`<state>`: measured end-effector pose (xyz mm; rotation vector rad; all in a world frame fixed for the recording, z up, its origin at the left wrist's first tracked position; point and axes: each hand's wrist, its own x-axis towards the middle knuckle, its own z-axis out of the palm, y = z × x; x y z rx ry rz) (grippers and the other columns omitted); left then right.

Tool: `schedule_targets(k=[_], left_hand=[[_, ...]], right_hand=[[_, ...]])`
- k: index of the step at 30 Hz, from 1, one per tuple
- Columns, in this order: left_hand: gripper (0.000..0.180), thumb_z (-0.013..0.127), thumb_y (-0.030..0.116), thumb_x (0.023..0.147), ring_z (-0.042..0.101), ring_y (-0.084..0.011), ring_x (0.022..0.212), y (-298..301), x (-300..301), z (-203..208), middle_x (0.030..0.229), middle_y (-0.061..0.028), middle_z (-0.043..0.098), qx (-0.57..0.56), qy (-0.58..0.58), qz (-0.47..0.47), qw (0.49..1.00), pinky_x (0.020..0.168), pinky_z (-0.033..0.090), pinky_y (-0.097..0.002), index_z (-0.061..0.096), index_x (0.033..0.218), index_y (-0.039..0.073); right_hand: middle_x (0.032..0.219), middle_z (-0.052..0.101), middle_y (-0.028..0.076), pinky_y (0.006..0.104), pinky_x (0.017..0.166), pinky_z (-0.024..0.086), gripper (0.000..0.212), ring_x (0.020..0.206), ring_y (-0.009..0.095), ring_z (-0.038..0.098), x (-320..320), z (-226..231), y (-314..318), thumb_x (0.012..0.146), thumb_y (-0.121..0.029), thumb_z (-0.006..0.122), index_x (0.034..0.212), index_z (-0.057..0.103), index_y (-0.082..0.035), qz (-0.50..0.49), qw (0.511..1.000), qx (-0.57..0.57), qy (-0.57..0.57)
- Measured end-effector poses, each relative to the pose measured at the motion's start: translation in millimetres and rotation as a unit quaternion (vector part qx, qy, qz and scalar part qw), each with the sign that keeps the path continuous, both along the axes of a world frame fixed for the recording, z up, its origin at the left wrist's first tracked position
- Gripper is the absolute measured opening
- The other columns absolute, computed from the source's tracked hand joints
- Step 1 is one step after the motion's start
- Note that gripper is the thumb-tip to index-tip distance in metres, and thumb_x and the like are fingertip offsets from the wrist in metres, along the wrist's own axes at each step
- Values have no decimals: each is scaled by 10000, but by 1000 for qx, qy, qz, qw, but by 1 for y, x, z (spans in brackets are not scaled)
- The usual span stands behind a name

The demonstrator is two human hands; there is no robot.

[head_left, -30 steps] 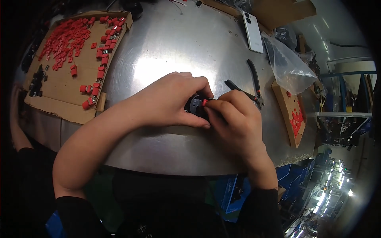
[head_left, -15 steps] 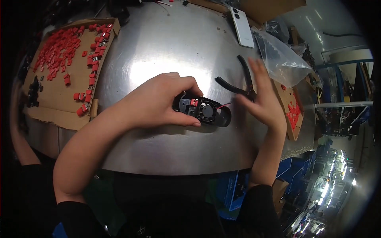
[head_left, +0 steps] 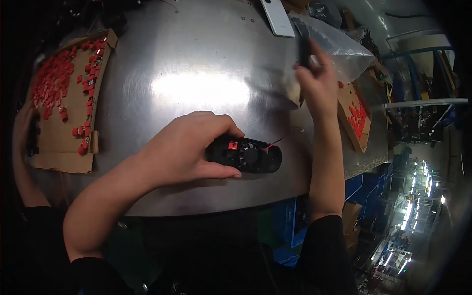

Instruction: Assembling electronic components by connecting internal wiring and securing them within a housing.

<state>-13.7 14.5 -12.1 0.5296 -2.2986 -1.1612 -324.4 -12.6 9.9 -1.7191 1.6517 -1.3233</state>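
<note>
My left hand [head_left: 189,145] grips a black oblong plastic housing [head_left: 271,160] at its left end, thumb on the near side and fingers on the far side. Inside the housing sit a small round fan [head_left: 250,155] and a red square part [head_left: 233,145], and thin red and black wires [head_left: 271,143] come up at the right. My right hand [head_left: 319,86] is raised to the far right of the housing, closed around black-handled pliers [head_left: 304,49]. Motion blurs the tool, and its jaws are hard to make out.
On the left stands a cardboard tray [head_left: 64,162] of red parts, with another person's hand [head_left: 23,125] at its edge. A white phone [head_left: 278,18], a clear plastic bag [head_left: 344,49] and a second cardboard tray [head_left: 362,142] with red pieces lie on the right.
My right hand, open beside the pliers before, has closed on them and lifted them off the table. My left hand still holds the housing. The whole view has shifted.
</note>
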Motion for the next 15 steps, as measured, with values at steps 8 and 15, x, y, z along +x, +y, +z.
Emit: schedule_targets(k=[8,15], left_hand=[[497,918,282,739,643,-319,1089,4,-6,-1,1019,-121,681,18,36,37,998,882,553,-417,673,1102,47],[527,951,232,698,600,-275,1119,4,-2,-1,1104,-99,639,99,1,35,994,957,516,-379,698,1131,71]], right_hand=[[841,421,-8,267,504,296,683,623,90,372,102,48,84,884,-547,750,1341,534,-88,275,851,-196,-402],[805,444,-3,282,538,322,501,636,120,371,120,28,72,946,-588,727,1167,533,-182,355,853,-96,-371]])
